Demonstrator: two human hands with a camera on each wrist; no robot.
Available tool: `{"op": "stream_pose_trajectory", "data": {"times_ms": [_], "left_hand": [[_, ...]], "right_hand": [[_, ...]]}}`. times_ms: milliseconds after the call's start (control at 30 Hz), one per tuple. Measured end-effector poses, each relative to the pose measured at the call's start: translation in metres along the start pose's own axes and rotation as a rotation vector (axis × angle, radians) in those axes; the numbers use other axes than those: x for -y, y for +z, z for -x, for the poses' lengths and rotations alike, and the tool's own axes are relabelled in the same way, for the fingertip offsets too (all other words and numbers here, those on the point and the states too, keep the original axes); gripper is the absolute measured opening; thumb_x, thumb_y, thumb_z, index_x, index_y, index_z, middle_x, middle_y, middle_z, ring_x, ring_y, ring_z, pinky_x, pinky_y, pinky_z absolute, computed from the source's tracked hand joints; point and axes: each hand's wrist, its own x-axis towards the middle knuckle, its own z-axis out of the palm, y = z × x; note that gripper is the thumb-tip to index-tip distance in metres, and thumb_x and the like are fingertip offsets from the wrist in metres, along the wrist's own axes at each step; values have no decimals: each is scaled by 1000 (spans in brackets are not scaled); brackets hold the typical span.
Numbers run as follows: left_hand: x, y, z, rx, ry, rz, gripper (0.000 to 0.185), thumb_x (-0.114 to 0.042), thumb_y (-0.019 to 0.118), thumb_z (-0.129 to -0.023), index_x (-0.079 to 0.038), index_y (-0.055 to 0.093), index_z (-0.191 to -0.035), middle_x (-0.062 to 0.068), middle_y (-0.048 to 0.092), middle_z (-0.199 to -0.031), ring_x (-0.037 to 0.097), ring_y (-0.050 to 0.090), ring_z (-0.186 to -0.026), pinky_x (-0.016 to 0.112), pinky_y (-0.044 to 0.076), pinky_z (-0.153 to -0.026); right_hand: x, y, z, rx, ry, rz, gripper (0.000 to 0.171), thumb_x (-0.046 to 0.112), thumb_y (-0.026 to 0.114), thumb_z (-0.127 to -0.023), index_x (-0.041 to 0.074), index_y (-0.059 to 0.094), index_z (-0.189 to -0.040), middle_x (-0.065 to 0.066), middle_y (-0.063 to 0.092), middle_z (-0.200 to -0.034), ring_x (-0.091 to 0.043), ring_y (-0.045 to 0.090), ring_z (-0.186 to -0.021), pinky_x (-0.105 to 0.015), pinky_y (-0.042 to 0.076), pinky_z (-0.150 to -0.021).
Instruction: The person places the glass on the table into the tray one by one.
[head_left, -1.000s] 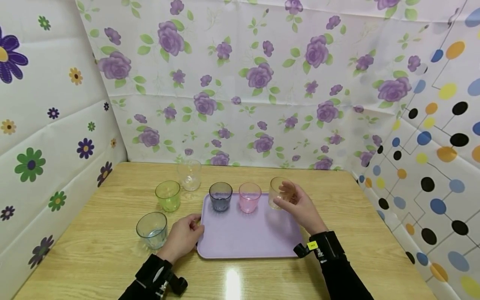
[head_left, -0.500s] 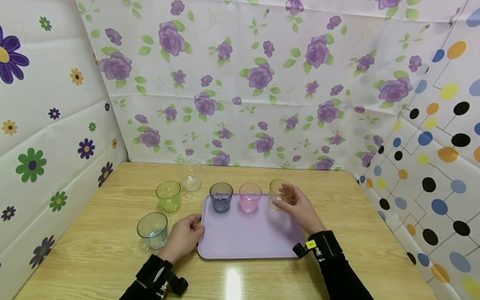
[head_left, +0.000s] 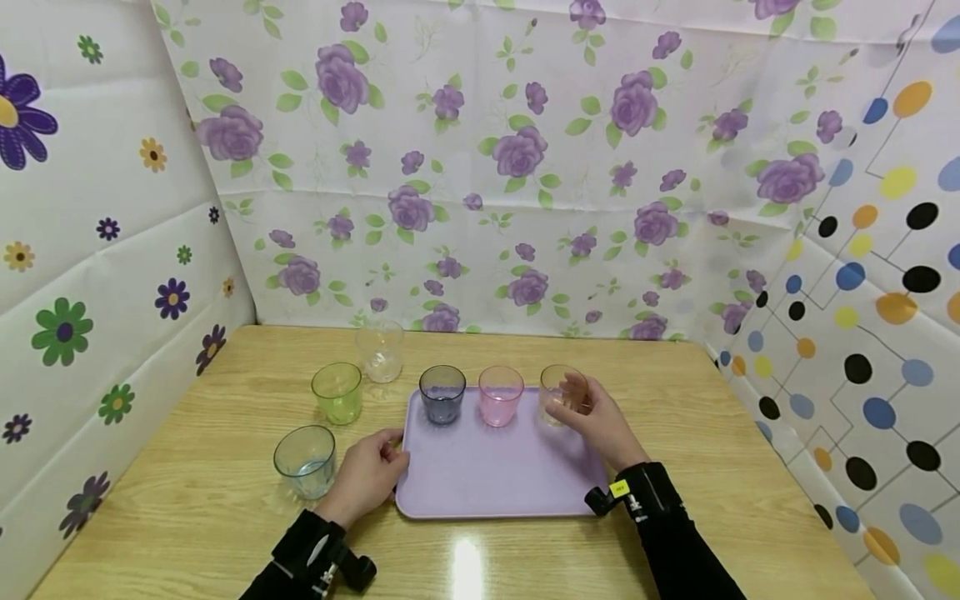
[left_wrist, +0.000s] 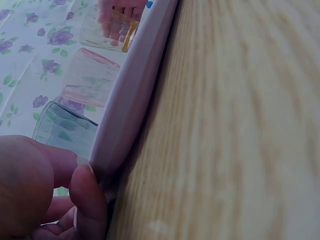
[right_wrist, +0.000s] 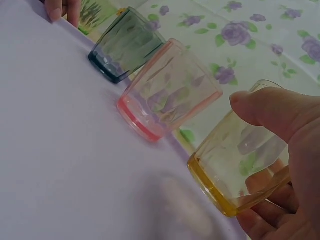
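Curling round the amber cup (head_left: pixel 556 395), the right hand (head_left: pixel 596 421) has it clamped at the tray's (head_left: pixel 487 475) far right corner, seemingly just touching down. Left of it stand the pink cup (head_left: pixel 500 395) and the dark blue cup (head_left: pixel 442 393). The left hand (head_left: pixel 365 475) pinches the tray's near left edge on the worktop (head_left: pixel 187 500).
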Motion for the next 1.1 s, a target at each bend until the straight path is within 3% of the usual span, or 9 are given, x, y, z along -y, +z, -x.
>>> {"op": "stream_pose_trajectory", "data": {"times_ms": [333,1100], "left_hand": [[1,0,1,7,-8,12,45,-8,66,-101,9,65,-143,6,63,-85,14,59,-58,28,52,-46],[3,0,0,19,-9,23,45,-8,65,-103,9,64,-145,6,62,-86,15,60,-58,29,54,-46]], "right_hand": [[-8,3,-4,5,47,-31,92,41,87,-96,13,38,-169,-15,49,-167,-35,47,-155,-55,38,-131],[-13,5,-9,23,34,26,94,40,85,-97,8,35,-169,-20,48,-168,-40,46,-155,-58,37,-131]]}}
